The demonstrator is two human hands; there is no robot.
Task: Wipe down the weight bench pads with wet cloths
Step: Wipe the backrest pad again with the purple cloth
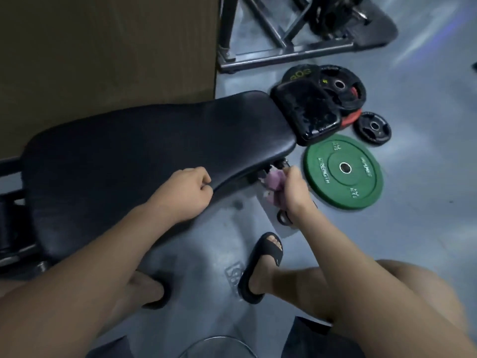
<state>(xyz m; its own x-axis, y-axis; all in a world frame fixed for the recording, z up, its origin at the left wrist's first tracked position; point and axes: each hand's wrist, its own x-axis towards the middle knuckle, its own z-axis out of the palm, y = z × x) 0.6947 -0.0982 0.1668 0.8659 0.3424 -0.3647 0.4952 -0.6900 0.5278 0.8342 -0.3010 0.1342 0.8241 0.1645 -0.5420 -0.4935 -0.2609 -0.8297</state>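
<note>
Entry, head view, one moment.

1. Right hand (296,188): I log it closed in a fist round a bunched pink cloth (274,184). The cloth hangs off the pad, just below its near right corner, beside the dark hardware under the bench (280,165).
2. Left hand (191,186): fingers curled, knuckles up, set against the near edge of the long back pad (144,151). I cannot tell whether the fingers hook under the rim or hold nothing.
3. Long back pad: black, matte, running from lower left to upper right across the view.
4. Seat pad (307,112): black, smaller, glossy, just past the far end of the long pad.
5. Green bumper plate (361,148): flat on the grey floor (418,228), just right of the right hand.
6. Black weight plates (338,85): stacked behind the seat pad, a red plate (351,117) showing under them; one smaller black plate (372,127) lies apart to the right.
7. Steel rack frame (260,51): at the top of the view.
8. Brown panel (103,47): upper left, behind the bench.
9. Black slide sandal (267,257): on the person's foot, on the floor below the right forearm.
</note>
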